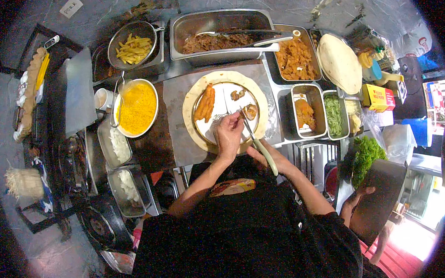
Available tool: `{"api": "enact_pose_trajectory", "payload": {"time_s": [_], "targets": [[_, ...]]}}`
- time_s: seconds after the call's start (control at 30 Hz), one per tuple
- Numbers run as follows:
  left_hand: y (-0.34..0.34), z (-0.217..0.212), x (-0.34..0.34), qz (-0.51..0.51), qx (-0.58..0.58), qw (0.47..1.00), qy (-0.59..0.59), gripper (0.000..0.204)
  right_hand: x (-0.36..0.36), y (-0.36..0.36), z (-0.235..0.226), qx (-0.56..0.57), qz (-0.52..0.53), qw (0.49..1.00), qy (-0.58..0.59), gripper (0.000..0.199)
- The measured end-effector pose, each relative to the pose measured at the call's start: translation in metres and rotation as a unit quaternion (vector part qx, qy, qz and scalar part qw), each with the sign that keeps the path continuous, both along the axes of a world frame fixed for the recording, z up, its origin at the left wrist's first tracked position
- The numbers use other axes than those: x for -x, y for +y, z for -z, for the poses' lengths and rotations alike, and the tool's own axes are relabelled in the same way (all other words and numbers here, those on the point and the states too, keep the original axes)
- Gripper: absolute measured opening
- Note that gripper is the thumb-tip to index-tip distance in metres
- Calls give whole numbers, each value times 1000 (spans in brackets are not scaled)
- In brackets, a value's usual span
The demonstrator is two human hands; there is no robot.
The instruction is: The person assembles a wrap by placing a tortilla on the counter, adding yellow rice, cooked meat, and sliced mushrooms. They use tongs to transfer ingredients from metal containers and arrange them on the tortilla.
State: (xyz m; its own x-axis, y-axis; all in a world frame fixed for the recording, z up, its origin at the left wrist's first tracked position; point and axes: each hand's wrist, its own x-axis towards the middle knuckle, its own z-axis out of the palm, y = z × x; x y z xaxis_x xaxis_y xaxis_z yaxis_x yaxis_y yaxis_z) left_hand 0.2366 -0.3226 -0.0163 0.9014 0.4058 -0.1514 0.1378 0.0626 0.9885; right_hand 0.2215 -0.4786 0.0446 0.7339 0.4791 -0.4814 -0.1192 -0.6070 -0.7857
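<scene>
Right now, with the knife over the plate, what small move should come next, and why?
Probably press the knife down through the meat piece: the left hand steadies near it, the right hand grips the handle, and only small cut bits lie on the plate.

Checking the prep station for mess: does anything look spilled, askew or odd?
Nothing stands out. The flatbread lies flat under the plate, the fried strip sits on it, and the pans' fillings stay inside the metal pans.
</scene>
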Motion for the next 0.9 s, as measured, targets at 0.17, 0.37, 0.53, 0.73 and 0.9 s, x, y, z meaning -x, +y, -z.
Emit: {"api": "enact_pose_trajectory", "payload": {"time_s": [0.17, 0.37, 0.53, 0.73, 0.9], "targets": [[-6, 21, -7, -18, -8, 1000, -21, 21, -3, 4, 7, 30, 62, 997, 44, 72], [-4, 32, -9, -23, -20, 999, -32, 19, -12, 7, -27, 62, 73, 994, 46, 65], [4, 28, -11, 6, -22, 1000, -13, 22, -10, 0, -10, 33, 82, 996, 25, 63], [11, 18, -12, 9, 6, 1000, 16, 20, -15, 4, -15, -2, 114, 984, 140, 62], [16, 13, -20, 0, 16, 1000, -23, 19, -30, 2, -27, 1, 121, 971, 206, 62]]}}
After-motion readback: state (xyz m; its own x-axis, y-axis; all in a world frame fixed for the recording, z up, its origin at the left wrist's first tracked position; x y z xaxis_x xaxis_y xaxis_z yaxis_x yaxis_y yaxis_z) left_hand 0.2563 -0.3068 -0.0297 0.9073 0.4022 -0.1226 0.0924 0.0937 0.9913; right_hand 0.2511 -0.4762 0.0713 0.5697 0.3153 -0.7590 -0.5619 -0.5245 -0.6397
